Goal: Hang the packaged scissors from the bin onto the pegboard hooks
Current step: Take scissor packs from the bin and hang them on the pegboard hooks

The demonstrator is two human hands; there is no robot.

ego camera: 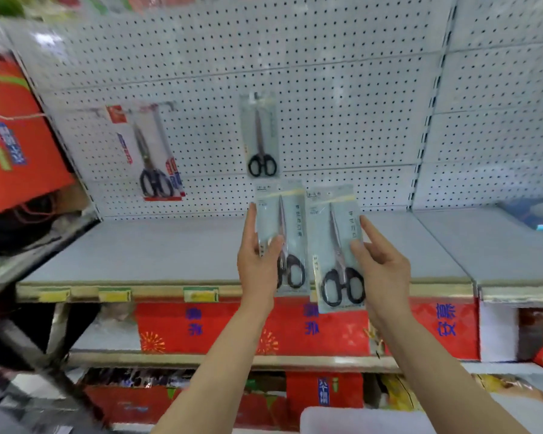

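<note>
Two scissor packs, left pack (279,239) in the left hand (257,264) and right pack (336,249) in the right hand (383,267), fingers clamped on each, are raised below the pegboard (326,89), where one matching pack (261,136) and seemingly another (151,151) already hang.

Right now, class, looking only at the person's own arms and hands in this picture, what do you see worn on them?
Nothing is worn. The left hand and the right hand are bare, with no gloves, and no rings show on the fingers. Both forearms are bare down to the bottom of the picture: no sleeves, watch or bracelet can be seen.
</note>
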